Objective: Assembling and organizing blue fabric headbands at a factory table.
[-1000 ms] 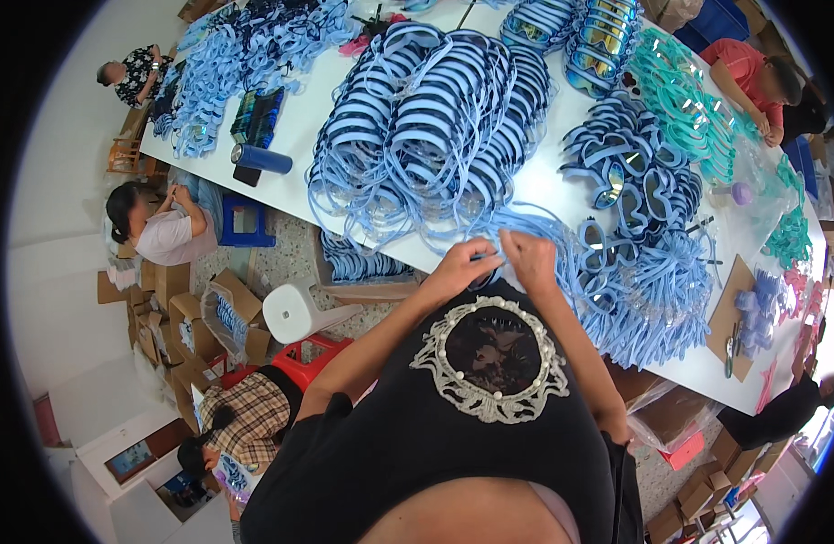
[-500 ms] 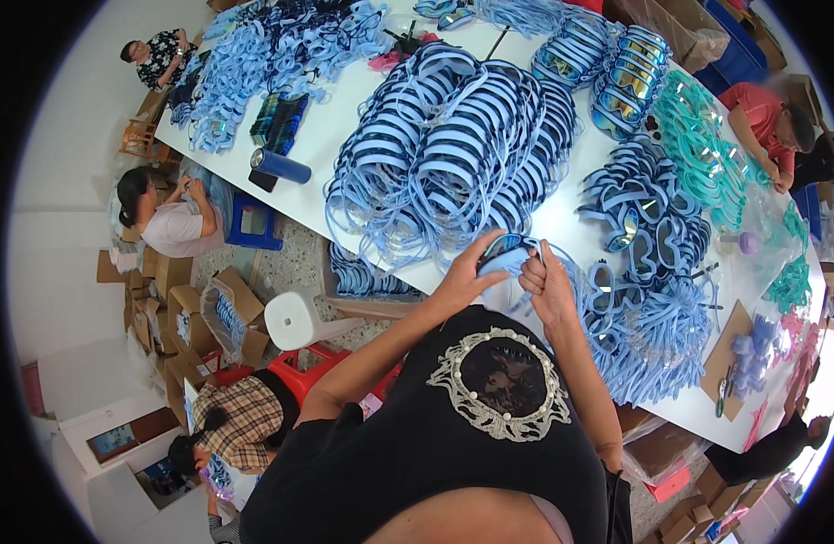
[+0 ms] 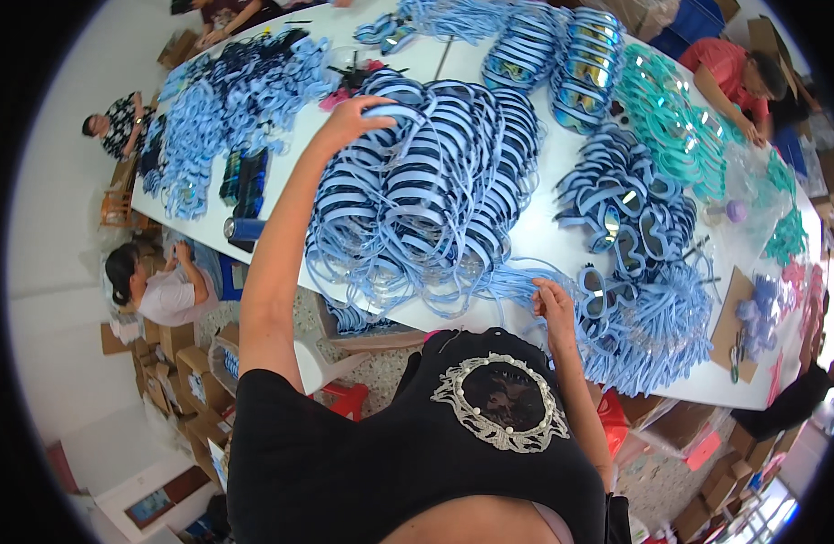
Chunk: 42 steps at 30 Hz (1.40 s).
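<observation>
My left hand (image 3: 351,124) reaches to the far left end of a large stack of light blue swim goggles (image 3: 421,199). Its fingers curl round a pair of goggles (image 3: 394,112) at the top of that stack. Nearer to me, my right hand (image 3: 555,313) is over the table's front edge with loosely bent fingers apart and nothing seen in them. Just beyond it lie light blue straps (image 3: 526,280), and to its right sit loose goggles (image 3: 595,295) and a bundle of straps (image 3: 657,331).
Dark-lensed goggles (image 3: 630,204) and green goggles (image 3: 675,127) cover the right side of the white table (image 3: 417,313). More blue goggles (image 3: 213,136) are heaped at the far left, near a blue cylinder (image 3: 243,229). A co-worker in red (image 3: 725,77) sits at the far right.
My left hand has moved from in front of me to the stack's far left end with the goggles. My right hand has let go of them and lowered slightly. The view has shifted.
</observation>
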### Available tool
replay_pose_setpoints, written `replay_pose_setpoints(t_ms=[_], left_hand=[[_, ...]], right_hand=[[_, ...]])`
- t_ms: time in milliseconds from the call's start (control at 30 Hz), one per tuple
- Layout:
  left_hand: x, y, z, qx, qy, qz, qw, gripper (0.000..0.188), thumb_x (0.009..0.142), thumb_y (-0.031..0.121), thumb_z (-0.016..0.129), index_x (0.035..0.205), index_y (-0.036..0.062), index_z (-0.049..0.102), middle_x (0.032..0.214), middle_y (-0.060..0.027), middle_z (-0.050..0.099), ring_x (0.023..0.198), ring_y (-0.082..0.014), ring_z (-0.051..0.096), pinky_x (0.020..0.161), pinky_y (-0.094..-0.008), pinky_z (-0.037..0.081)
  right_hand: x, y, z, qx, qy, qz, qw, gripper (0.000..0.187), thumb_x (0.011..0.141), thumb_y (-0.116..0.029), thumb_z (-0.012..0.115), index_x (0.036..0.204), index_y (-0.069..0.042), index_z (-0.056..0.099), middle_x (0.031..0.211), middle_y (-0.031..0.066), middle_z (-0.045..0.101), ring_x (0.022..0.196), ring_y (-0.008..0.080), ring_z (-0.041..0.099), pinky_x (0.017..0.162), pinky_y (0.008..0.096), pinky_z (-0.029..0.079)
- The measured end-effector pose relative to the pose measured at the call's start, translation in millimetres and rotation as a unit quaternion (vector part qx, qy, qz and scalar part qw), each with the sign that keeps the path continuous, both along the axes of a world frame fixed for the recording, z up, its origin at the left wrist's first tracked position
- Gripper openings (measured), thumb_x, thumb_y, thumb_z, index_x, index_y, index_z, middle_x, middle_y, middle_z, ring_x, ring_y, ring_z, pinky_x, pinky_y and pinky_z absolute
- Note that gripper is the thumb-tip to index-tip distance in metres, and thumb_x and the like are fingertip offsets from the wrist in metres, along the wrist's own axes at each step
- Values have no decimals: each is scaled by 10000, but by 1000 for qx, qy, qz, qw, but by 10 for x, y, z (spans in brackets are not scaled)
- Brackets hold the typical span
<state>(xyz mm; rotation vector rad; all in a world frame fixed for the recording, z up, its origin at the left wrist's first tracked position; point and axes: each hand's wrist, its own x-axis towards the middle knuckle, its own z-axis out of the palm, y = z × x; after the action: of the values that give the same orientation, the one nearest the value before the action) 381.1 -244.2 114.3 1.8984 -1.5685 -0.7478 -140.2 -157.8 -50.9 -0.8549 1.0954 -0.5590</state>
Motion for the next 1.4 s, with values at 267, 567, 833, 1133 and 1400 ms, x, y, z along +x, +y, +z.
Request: replay_pose_setpoints(t_ms=[267, 567, 833, 1133, 1400], left_hand=[[207, -313, -776, -183, -243, 49, 951, 478, 807, 325, 799, 1230, 129, 690, 1124, -139, 636, 1071, -333, 574, 946, -413, 453], [-890, 272, -504, -287, -215, 92, 929, 373, 959, 215, 641, 1291, 49, 615, 1259, -138, 615, 1212, -320, 521, 1051, -434, 383], [-2351, 1166, -831, -145, 63, 88, 984, 204, 933, 71, 605, 1097, 4, 704, 1140, -126, 665, 1097, -261, 609, 995, -350, 448], [-3339, 1529, -802, -89, 60, -44, 993, 462, 811, 48, 728, 1264, 55, 636, 1294, -132, 575, 1220, -317, 526, 1050, -412, 412], [-3608, 1672, -1414, -10, -4, -163, 986, 916, 678, 2, 790, 1494, 104, 388, 1386, -152, 514, 1261, -360, 501, 1044, -455, 420]], right_hand=[[-532, 108, -346, -37, 71, -53, 995, 220, 1013, -149, 536, 1102, -26, 695, 779, -11, 616, 590, 45, 513, 528, 203, 408], [-771, -971, -471, -203, 273, -140, 930, 410, 915, -248, 668, 1259, -32, 613, 963, 136, 685, 794, 216, 663, 664, 338, 524], [-371, -1532, -633, -239, 528, -110, 807, 771, 772, -344, 792, 1403, -93, 427, 1248, 232, 588, 1071, 441, 623, 873, 509, 513], [-407, -783, 89, -436, 405, 51, 802, 597, 773, -133, 754, 1322, -88, 523, 1228, 126, 610, 1044, 355, 640, 842, 434, 535], [-157, 272, -222, -491, 201, 318, 786, 697, 745, -33, 736, 1384, -84, 463, 1298, 165, 591, 1130, 353, 618, 893, 425, 546]])
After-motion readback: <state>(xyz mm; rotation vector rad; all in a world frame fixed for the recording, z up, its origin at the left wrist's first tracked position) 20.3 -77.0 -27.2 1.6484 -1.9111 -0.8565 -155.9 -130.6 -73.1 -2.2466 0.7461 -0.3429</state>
